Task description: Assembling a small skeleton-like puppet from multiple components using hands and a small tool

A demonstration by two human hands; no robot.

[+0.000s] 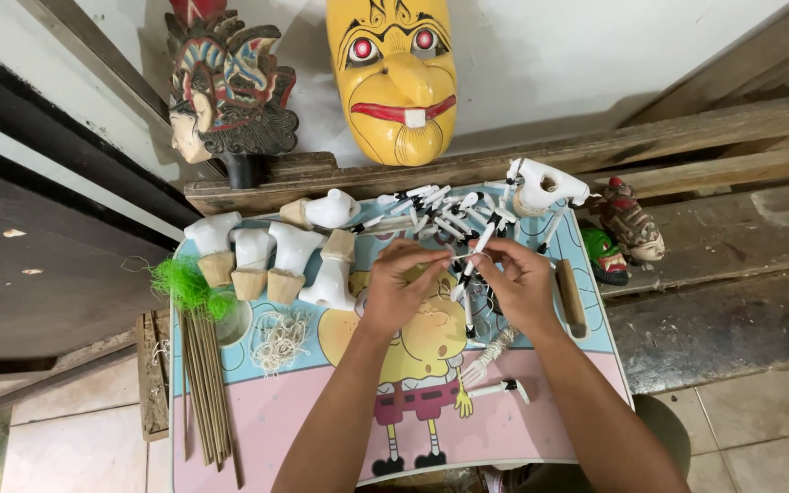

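Bench [230,429] first: a small one with a pink and blue cartoon top, sitting on a tiled floor against a rough wooden ledge [687,128]. Up on that ledge lean a big yellow mask [393,78] with a long nose and a darker carved mask [226,87] beside it, plus two little painted heads [621,233] off to the right.

On the bench's far left stands a row of white carved torsos [271,256] with bare wood bases, and next to them a tuft of green fibre [189,285] above a bundle of thin sticks [205,383]. A loose wad of pale string [280,340] lies just right of the sticks. Along the far edge there's a heap of small white-and-black limb pieces [440,212].

Both hands meet over the middle. The left hand [396,290] has its fingers curled in, pinching something small I can't make out. The right hand [518,285] has its fingers closed on a thin white-and-black stick piece [470,265] that slants between the two hands, above the bench.
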